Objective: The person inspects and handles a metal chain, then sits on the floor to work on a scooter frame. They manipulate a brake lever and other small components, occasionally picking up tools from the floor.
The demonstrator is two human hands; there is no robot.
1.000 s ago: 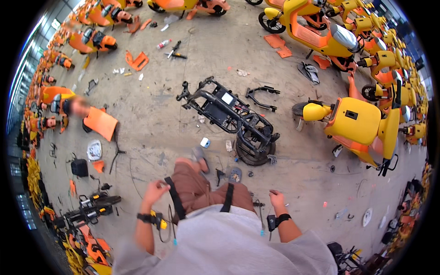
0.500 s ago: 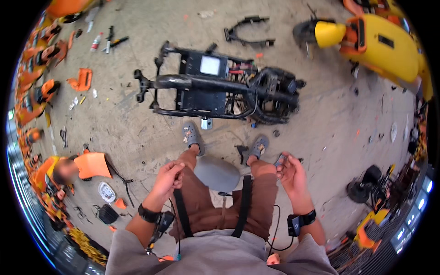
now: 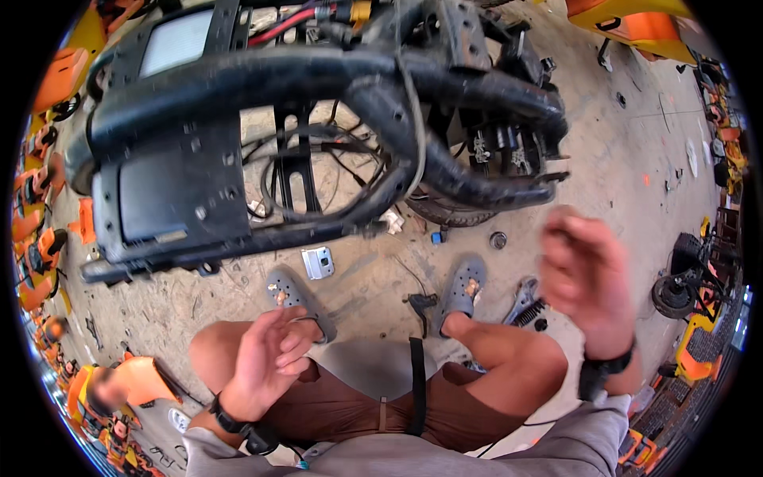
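Observation:
A black scooter frame (image 3: 310, 67) lies across the floor in front of me, with thick scuffed tubes. It carries a dark flat panel (image 3: 171, 195) and a loop of grey cable (image 3: 266, 195). My left hand (image 3: 274, 350) is over my left knee, palm inward, fingers loosely bent and apart, with nothing visible in it. My right hand (image 3: 584, 266) is raised beyond my right knee, near the frame's right end but apart from it. Motion smears its fingers, so whether they hold anything does not show. Both wrists wear black straps.
Near my shoes lie a silver metal plate (image 3: 318, 262), a black lever-like part (image 3: 421, 306), a round part (image 3: 498, 239) and a small blue piece (image 3: 436, 238). A grey seat (image 3: 381, 358) shows between my legs. Orange panels (image 3: 143, 380) lie left; a wheeled black assembly (image 3: 675, 282) stands right.
The frame looks much nearer and larger, and my knees are now bent wide in a low posture. My right hand has moved outward and forward; my left hand's fingers have loosened.

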